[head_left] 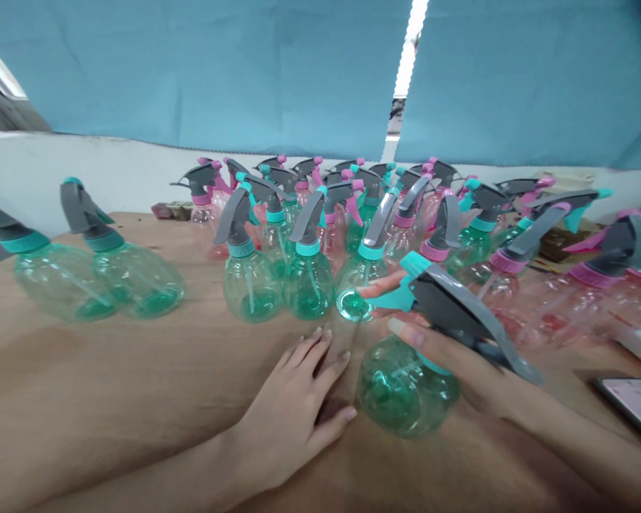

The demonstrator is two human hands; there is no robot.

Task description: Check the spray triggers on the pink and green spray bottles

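My right hand (432, 345) grips a green spray bottle (406, 392) around its neck, just under the grey and teal trigger head (449, 306). The bottle is tilted, and its clear round body hangs low over the table in front of me. To the left of it, my left hand (293, 406) lies palm down on the wooden table (139, 399), fingers stretched out, with nothing in it. Just beyond my fingertips stand green spray bottles (308, 285) with teal collars, upright in a row.
Many more pink and green spray bottles (505, 281) crowd the back and right of the table. Two green bottles (139, 278) stand apart at the left. A phone (633, 402) lies at the right edge. Blue cloth (219, 78) hangs behind.
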